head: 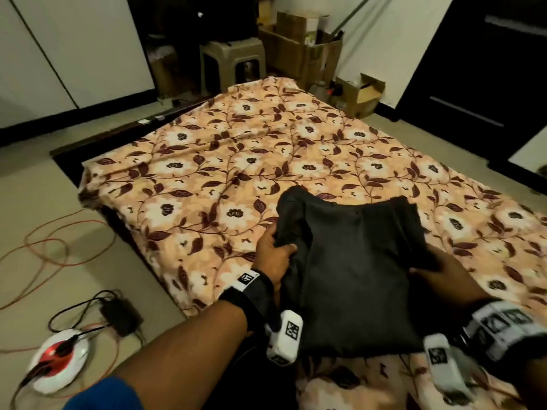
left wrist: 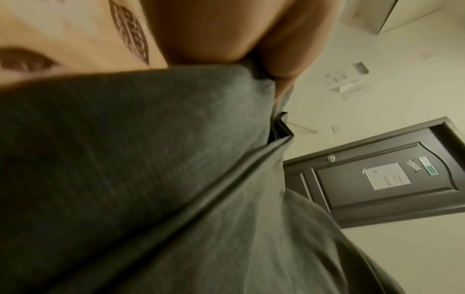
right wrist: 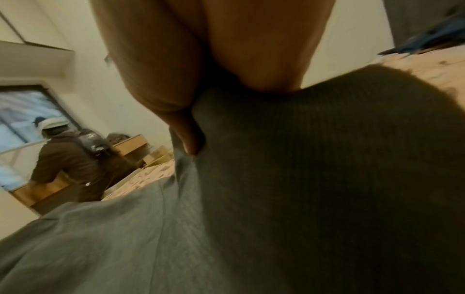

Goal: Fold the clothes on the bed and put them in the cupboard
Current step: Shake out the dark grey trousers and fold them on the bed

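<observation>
Already folded into a compact rectangle, the dark grey garment lies at the near edge of the bed. The left hand pinches its left edge and the right hand grips its right side. No other loose clothes show; carrying it to the cupboard seems what is left.

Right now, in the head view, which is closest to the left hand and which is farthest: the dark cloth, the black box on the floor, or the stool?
1. Dark cloth: gripped by the left hand.
2. Black box: on the floor, to the left.
3. Stool: beyond the bed's far end.
</observation>
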Demonstrator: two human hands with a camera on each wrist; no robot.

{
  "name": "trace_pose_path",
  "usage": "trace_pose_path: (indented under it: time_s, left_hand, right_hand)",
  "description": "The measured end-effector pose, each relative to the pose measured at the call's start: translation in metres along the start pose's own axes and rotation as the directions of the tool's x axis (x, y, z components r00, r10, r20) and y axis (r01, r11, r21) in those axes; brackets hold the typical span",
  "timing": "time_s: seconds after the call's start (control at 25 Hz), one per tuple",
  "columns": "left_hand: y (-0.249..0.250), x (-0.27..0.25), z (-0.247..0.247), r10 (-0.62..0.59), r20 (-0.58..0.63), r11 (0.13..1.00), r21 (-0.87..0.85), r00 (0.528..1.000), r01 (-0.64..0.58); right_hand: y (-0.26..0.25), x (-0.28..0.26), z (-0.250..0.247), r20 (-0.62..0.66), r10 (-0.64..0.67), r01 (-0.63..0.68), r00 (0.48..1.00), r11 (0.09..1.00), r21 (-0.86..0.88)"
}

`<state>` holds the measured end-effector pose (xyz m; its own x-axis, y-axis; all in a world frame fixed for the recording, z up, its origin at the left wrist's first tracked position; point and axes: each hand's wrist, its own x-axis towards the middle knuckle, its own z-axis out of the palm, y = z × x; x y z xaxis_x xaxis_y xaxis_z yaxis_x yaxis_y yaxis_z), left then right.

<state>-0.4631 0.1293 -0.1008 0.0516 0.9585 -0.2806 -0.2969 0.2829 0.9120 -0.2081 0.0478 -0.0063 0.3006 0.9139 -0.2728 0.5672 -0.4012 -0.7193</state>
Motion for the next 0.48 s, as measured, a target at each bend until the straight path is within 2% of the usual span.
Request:
trace_pose_path:
  time_s: [0.16,0.24,0.32,0.36,0.4,0.44,0.48]
  left_hand:
    - [0.062,0.031,-0.080,0.196,-0.227,0.981,0.047,0.954,-0.190]
    - [0.089,0.048,-0.114,0.266,-0.312,0.963,0.038,0.912,-0.268]
    - [0.105,0.061,-0.143,0.271,-0.400,0.961,0.058,0.876,-0.271]
    - [0.110,0.066,-0.156,0.233,-0.462,0.972,0.118,0.856,-0.201]
    - [0.112,0.068,-0.165,0.162,-0.511,0.969,0.244,0.844,-0.039]
    - [0.112,0.067,-0.170,0.126,-0.558,0.881,0.443,0.820,0.166]
    - [0.106,0.064,-0.170,0.181,-0.552,0.668,0.676,0.814,0.310]
  right_hand:
    - [-0.112,0.069,0.050,0.073,-0.158,0.161,0.985,0.986,-0.033]
    - [-0.162,0.104,0.072,0.040,-0.216,0.217,0.976,0.976,-0.029]
    - [-0.195,0.131,0.092,-0.050,-0.245,0.240,0.968,0.966,-0.095]
    - [-0.203,0.139,0.102,-0.078,-0.261,0.246,0.962,0.955,-0.163]
    - [-0.206,0.143,0.115,-0.050,-0.288,0.266,0.956,0.929,-0.259]
    - [-0.201,0.145,0.133,0.054,-0.317,0.314,0.947,0.875,-0.370]
    - [-0.191,0.141,0.154,0.224,-0.336,0.403,0.915,0.786,-0.468]
